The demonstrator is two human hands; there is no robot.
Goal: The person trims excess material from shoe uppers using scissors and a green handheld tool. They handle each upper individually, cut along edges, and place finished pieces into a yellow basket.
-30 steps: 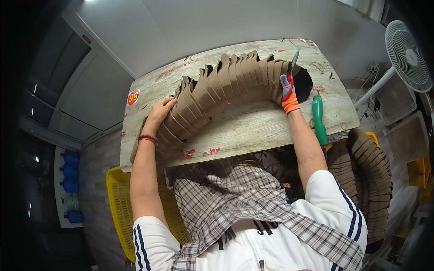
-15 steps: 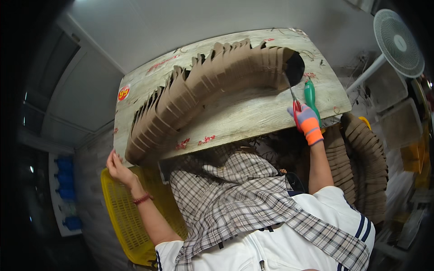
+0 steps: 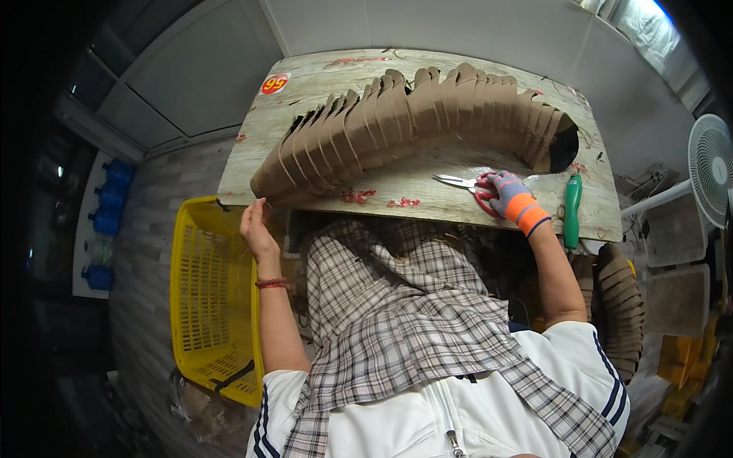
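A long curved row of overlapping brown fabric pieces [image 3: 359, 137] lies across the table, its right end showing a black inside. At the row's left end, by the table's front edge, my bare left hand [image 3: 261, 235] pinches the end piece between its fingertips. My right hand [image 3: 513, 197], in a grey and orange glove, is closed round the red handles of a pair of scissors [image 3: 456, 182]. The blades point left, low over the table or on it, apart from the fabric. To the right of that hand lies a green-handled tool [image 3: 573, 206].
A yellow plastic basket [image 3: 217, 286] stands at the left below the table [image 3: 450, 202]. More brown layered pieces [image 3: 620, 298] hang or stand at the lower right. A white fan [image 3: 710, 168] is beyond the table's right side.
The scissors have come away from the row's right end and swung to point left, with my right hand lower on the table. My left fingers have closed at the left end. The view has shifted.
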